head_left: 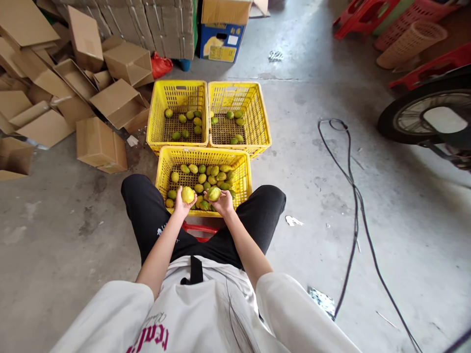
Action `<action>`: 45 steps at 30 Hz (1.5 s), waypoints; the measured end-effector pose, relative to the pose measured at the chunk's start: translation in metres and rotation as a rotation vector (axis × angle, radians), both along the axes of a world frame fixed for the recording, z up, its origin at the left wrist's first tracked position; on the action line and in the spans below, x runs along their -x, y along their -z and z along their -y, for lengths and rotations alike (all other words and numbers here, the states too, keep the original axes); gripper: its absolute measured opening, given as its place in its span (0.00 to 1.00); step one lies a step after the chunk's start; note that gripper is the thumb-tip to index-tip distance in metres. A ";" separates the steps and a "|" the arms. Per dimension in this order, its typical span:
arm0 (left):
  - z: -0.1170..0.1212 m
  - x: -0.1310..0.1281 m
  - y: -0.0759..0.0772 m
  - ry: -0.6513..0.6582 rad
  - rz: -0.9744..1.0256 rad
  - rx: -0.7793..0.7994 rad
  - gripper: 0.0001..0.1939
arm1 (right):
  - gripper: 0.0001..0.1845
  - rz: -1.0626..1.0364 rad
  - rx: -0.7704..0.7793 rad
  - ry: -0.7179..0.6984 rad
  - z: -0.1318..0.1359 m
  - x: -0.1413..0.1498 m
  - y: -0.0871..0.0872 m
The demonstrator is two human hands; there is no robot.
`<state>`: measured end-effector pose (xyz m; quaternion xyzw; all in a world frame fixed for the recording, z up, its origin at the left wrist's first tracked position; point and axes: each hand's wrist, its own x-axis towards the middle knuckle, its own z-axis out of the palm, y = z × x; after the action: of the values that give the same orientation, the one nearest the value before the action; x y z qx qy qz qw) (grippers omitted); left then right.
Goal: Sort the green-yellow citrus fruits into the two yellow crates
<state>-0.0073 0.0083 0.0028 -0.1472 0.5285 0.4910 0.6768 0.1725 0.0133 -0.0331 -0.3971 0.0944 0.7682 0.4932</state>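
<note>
My left hand (183, 202) is closed around a yellow, lemon-like fruit (187, 195), its upper face showing. Beside it, my right hand (222, 202) holds a greener fruit of the same kind (214, 194), streaked with yellow. Both hands are above the near side of the front yellow plastic crate (247, 179), between my knees. Many loose green and yellow fruits (202, 178) lie on its bottom. Touching its far side are a back left crate (150, 122) and a back right crate (265, 125), each with several fruits spread on its slatted bottom.
Cardboard boxes (99, 142) are heaped at the left, and a blue printed carton (222, 41) stands behind the crates. A black cable (355, 189) loops across the concrete floor. A motorcycle wheel (412, 117) and red stools (362, 17) are at the right.
</note>
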 end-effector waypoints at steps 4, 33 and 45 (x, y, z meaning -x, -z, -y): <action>0.001 0.002 0.003 -0.048 0.033 -0.055 0.16 | 0.06 0.017 -0.027 -0.008 0.000 0.004 -0.001; 0.007 -0.007 0.004 0.166 0.011 -0.112 0.03 | 0.06 0.158 0.104 -0.004 0.001 0.011 -0.006; 0.004 -0.001 -0.005 -0.044 0.116 -0.193 0.19 | 0.06 0.156 0.008 -0.047 0.001 0.002 -0.004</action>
<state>-0.0060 0.0040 0.0078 -0.1209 0.4352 0.5449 0.7064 0.1700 0.0121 -0.0289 -0.4599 0.0497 0.7458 0.4794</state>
